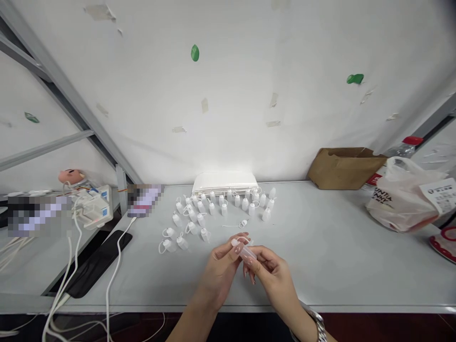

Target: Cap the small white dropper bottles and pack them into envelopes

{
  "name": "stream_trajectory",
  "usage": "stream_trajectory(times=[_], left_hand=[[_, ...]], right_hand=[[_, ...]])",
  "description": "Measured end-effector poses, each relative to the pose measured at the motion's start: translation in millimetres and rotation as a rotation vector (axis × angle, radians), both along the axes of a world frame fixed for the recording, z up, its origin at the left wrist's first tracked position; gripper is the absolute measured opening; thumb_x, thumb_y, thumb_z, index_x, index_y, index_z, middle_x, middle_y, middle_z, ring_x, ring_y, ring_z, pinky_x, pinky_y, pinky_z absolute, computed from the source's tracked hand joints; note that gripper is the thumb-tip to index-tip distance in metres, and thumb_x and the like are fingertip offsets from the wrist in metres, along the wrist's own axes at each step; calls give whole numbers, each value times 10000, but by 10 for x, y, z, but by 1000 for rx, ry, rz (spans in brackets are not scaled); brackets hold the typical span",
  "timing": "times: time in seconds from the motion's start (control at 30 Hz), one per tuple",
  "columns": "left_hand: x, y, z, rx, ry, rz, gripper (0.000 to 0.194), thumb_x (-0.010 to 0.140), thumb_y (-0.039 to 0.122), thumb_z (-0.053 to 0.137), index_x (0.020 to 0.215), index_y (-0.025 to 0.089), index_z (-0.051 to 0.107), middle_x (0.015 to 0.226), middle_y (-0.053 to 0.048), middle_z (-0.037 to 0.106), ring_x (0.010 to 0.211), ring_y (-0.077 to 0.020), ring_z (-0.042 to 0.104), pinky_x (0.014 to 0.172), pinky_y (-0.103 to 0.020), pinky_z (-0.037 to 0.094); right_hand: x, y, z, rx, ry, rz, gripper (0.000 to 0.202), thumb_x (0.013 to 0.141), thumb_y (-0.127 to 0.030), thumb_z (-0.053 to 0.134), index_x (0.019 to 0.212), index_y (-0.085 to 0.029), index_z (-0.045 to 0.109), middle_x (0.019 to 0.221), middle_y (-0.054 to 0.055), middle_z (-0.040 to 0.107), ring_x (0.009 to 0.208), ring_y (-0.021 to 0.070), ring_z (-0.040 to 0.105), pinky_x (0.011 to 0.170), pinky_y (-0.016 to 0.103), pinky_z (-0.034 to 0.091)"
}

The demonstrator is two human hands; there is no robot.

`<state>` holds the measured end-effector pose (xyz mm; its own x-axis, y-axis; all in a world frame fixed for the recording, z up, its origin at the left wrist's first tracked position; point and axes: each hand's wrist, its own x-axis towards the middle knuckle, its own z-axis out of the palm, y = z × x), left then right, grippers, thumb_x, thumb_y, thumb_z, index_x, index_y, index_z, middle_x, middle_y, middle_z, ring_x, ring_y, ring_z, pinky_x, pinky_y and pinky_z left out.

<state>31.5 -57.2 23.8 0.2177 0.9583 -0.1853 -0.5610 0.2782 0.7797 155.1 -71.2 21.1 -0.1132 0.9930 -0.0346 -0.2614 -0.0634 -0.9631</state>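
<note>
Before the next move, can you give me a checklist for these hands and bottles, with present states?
1. Translucent squeeze bottle in the grip of both left hand and right hand: ok.
2. Its white top fully seated: cannot tell; fingers partly cover it.
3. Standing squeeze bottles apart from both hands: ok.
4. Loose white strap fitted to a bottle: not ok; it lies on the desk.
5. Black phone clear of both hands: ok.
</note>
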Motion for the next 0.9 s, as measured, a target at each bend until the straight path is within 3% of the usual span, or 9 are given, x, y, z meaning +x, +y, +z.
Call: stream_trajectory(times=[0.23, 0.4, 0.53, 0.63, 0.73, 0.9], left_hand=[[-135, 12, 88, 17, 18, -95, 268, 688, 382, 719, 847, 167, 739, 1101, -102, 604, 1143, -269, 445, 986, -387, 318], [-162, 25, 51, -22, 4, -136, 421, 761, 531, 585, 935, 171, 719, 1005, -93, 649, 1025, -245, 528, 959, -402, 348], [-128, 8, 37, -52, -34, -201, 514, 790, 584, 498, 1010, 165, 699, 1053, -107, 647, 1103, -271, 502, 927, -380, 392], [-112, -2, 65, -56, -46, -125, 467, 786, 553, 534, 1055, 202, 683, 1046, -83, 649, 1142, -261, 481, 920, -351, 396], [-108, 0, 96, -34, -9, -9, 404, 725, 499, 646, 1034, 244, 693, 994, -49, 656, 1024, -227, 544, 869, -326, 413], [-88, 22, 122, -40, 80, 24, 339, 661, 478, 711, 822, 181, 748, 955, -77, 662, 984, -233, 549, 821, -311, 422]], right_hand=[[24, 51, 28, -15, 113, 166, 292, 787, -426, 636, 765, -137, 663, 542, -4, 571, 475, 90, 483, 466, 217, 379], [3, 34, 89, -89, 210, 250, 359, 835, -462, 563, 778, -121, 664, 537, 8, 569, 469, 89, 480, 461, 213, 359], [-29, 10, 134, -114, 263, 265, 385, 816, -490, 573, 749, -120, 657, 529, 7, 555, 470, 92, 478, 451, 208, 361], [-34, 8, 145, -132, 271, 266, 398, 810, -501, 573, 740, -117, 650, 534, 14, 564, 470, 91, 474, 458, 208, 370], [-29, 16, 146, -160, 269, 265, 404, 806, -510, 573, 740, -117, 638, 529, 19, 572, 471, 95, 484, 462, 208, 371], [-39, 24, 132, -192, 272, 279, 394, 796, -510, 585, 708, -126, 611, 536, 23, 582, 474, 99, 491, 464, 211, 364]])
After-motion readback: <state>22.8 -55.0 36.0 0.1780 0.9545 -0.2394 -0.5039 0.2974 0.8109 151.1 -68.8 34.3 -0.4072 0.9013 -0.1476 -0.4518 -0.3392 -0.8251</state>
